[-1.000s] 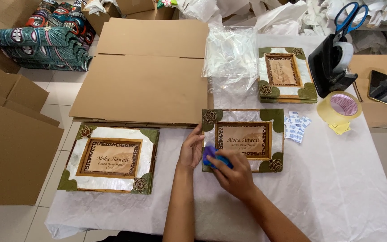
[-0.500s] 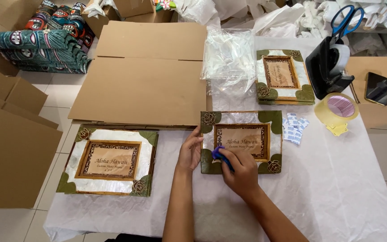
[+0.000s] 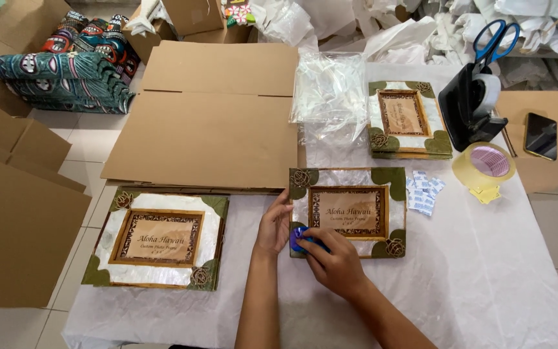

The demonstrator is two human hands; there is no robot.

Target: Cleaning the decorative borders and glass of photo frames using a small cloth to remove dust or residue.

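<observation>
Single head view looks steeply down, fairly near the table [image 3: 485, 291].

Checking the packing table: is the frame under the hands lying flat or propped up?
Flat, face up: the frame lies on the white table cover, all four corners showing.

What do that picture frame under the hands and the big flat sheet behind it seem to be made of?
The picture frame looks like glossy, pearly shell or an imitation of it: its pale face shimmers unevenly, with matte green corners and a wood-toned inner border. The flat sheet looks like plain matte brown cardboard, creased along a fold. The right hand presses a small blue thing, material unclear.
</observation>
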